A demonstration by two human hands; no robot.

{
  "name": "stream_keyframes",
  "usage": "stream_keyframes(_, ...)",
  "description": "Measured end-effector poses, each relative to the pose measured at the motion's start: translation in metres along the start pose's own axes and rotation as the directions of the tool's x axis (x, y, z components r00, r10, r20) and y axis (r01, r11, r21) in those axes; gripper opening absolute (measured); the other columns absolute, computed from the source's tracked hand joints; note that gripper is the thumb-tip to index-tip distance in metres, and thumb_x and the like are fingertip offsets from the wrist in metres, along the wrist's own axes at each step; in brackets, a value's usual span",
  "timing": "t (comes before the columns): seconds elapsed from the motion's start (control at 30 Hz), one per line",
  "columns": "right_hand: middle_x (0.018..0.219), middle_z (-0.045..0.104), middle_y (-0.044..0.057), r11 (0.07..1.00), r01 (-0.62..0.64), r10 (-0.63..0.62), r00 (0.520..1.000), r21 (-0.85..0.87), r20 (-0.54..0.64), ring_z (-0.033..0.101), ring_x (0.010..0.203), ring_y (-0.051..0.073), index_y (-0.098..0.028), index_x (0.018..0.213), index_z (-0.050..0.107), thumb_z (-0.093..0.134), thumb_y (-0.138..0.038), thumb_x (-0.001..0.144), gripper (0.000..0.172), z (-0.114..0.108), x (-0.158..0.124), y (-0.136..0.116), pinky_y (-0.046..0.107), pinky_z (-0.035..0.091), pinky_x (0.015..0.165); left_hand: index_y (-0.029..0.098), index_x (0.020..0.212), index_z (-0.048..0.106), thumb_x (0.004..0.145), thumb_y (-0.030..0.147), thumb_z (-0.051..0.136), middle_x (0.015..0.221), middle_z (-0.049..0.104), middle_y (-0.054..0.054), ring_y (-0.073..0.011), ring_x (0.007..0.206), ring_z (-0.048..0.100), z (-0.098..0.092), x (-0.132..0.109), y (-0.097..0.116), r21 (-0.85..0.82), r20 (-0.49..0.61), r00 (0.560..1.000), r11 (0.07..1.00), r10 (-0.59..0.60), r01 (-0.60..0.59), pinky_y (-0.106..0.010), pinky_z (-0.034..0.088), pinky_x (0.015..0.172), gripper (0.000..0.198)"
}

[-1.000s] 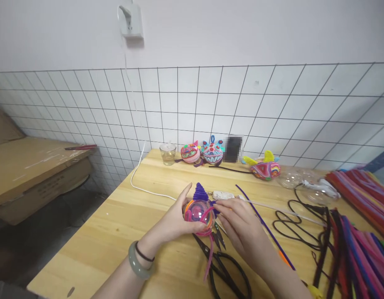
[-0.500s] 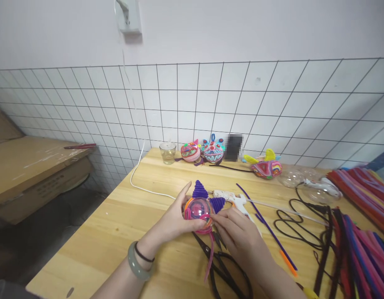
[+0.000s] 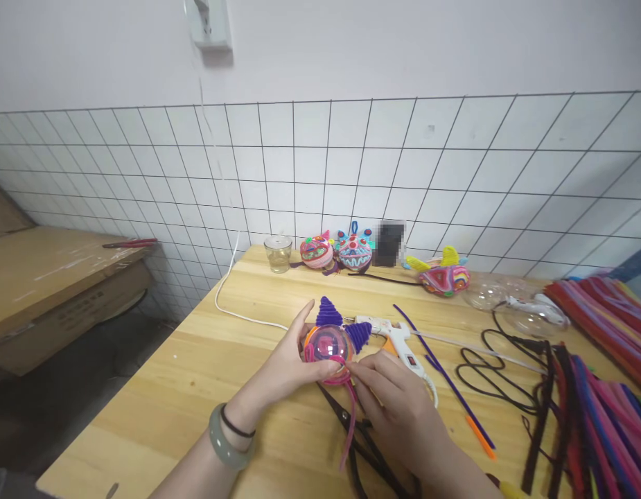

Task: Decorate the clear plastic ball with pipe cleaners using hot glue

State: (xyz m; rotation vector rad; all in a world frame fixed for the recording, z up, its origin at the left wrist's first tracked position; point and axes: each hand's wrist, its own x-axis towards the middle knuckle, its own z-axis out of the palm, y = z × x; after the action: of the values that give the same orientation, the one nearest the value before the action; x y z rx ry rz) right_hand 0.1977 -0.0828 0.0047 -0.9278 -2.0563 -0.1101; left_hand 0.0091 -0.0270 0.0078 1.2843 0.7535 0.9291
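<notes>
The left hand (image 3: 281, 364) is wrapped around a round, clear ball (image 3: 331, 341), with its thumb across the front and its fingers behind. The right hand (image 3: 396, 398) has its fingertips pinched together on a pink fuzzy strip (image 3: 350, 423) at the ball's near right edge. The ball is held up over the wooden table (image 3: 216, 395), near the middle. It is smooth and shiny like a bubble, with pink, purple and orange fuzzy rings showing around it. Two purple ears (image 3: 328, 313) stick out from it, pointy like triangles and full of soft ridges. The loose end of the pink fuzzy strip hangs down.

Under the hands lie black scissors (image 3: 372, 454) with big loop handles, partly covered. Just behind the right hand is a white plastic glue gun (image 3: 398, 337) with an orange trigger. A long, thin purple fuzzy stick (image 3: 448, 378) lies beside it, and a short orange piece (image 3: 480, 436) is near its end. Farther right, a thin black cord (image 3: 486, 378) curls in loops next to a thick heap of soft, colourful fuzzy sticks (image 3: 606, 423). At the back stand a see-through glass cup (image 3: 278, 255) and three round, fuzzy, bright toys (image 3: 354, 253).
</notes>
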Motion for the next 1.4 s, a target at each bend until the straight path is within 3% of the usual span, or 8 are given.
stream_keyframes(0.27,0.073,0.063,0.007,0.999,-0.035,0.035,0.999,-0.024,-0.009,0.055,0.065,0.018,-0.015,0.101,0.066,0.05,-0.006,0.09,0.022,0.003,0.003,-0.009,0.029,0.046,0.055,0.027,0.149,0.008,0.065,0.027,0.081,0.12,0.058,-0.01,-0.0258,0.108,0.06,-0.001,0.002,-0.004,-0.07,-0.019,1.0,0.998,0.005,-0.006,-0.039,0.044,0.094,0.111)
stream_keyframes(0.57,0.076,0.065,0.006,0.998,-0.056,0.055,0.998,-0.04,-0.034,0.058,0.066,0.017,-0.018,0.101,0.066,0.048,-0.004,0.088,0.025,0.008,0.0,-0.011,0.029,0.048,0.056,0.025,0.149,0.015,0.057,0.034,0.086,0.116,0.062,-0.012,-0.0273,0.106,0.06,0.005,0.004,-0.002,-0.184,-0.072,0.997,0.983,-0.037,0.024,-0.039,0.044,0.092,0.116)
stream_keyframes(0.7,0.076,0.066,0.007,0.997,-0.057,0.054,0.997,-0.052,-0.063,0.058,0.067,0.017,-0.017,0.103,0.065,0.048,-0.005,0.089,0.025,0.009,0.002,-0.012,0.03,0.05,0.058,0.026,0.149,0.016,0.061,0.03,0.084,0.115,0.063,-0.012,-0.0254,0.105,0.061,0.006,0.005,-0.005,-0.221,-0.062,0.998,0.975,-0.033,0.018,-0.038,0.045,0.092,0.112)
stream_keyframes(0.9,0.072,0.065,0.009,0.994,-0.093,0.088,0.993,-0.065,-0.08,0.057,0.066,0.018,-0.013,0.09,0.068,0.051,-0.005,0.088,0.018,0.011,0.005,-0.015,0.03,0.05,0.057,0.027,0.148,0.018,0.063,0.031,0.083,0.116,0.063,-0.012,-0.0261,0.106,0.061,0.009,0.005,-0.009,-0.224,-0.091,0.995,0.975,-0.025,0.004,-0.04,0.044,0.094,0.108)
stream_keyframes(1.1,0.072,0.065,0.007,0.99,-0.124,0.118,0.989,-0.073,-0.085,0.059,0.066,0.017,-0.016,0.092,0.068,0.048,-0.008,0.09,0.021,0.012,0.005,-0.014,0.03,0.051,0.057,0.026,0.149,0.012,0.062,0.03,0.083,0.124,0.06,-0.013,-0.0254,0.108,0.06,0.014,0.006,-0.013,-0.234,-0.124,0.992,0.972,-0.017,-0.013,-0.038,0.044,0.095,0.113)
stream_keyframes(1.23,0.072,0.065,0.007,0.988,-0.126,0.119,0.99,-0.084,-0.078,0.06,0.066,0.018,-0.017,0.09,0.068,0.049,-0.008,0.089,0.022,0.012,0.004,-0.012,0.029,0.051,0.057,0.03,0.149,0.009,0.072,0.033,0.076,0.138,0.05,-0.011,-0.0233,0.119,0.053,0.018,0.005,-0.014,-0.26,-0.154,0.988,0.966,-0.025,-0.016,-0.035,0.041,0.099,0.102)
stream_keyframes(1.4,0.074,0.066,0.009,0.99,-0.124,0.119,0.99,-0.063,-0.079,0.061,0.069,0.019,-0.015,0.096,0.068,0.049,-0.008,0.089,0.021,0.014,0.002,-0.008,0.031,0.052,0.059,0.04,0.148,0.001,0.08,0.029,0.068,0.132,0.056,-0.008,-0.0204,0.104,0.062,0.022,0.001,-0.006,-0.44,-0.086,0.986,0.894,-0.14,0.089,-0.037,0.048,0.088,0.096)
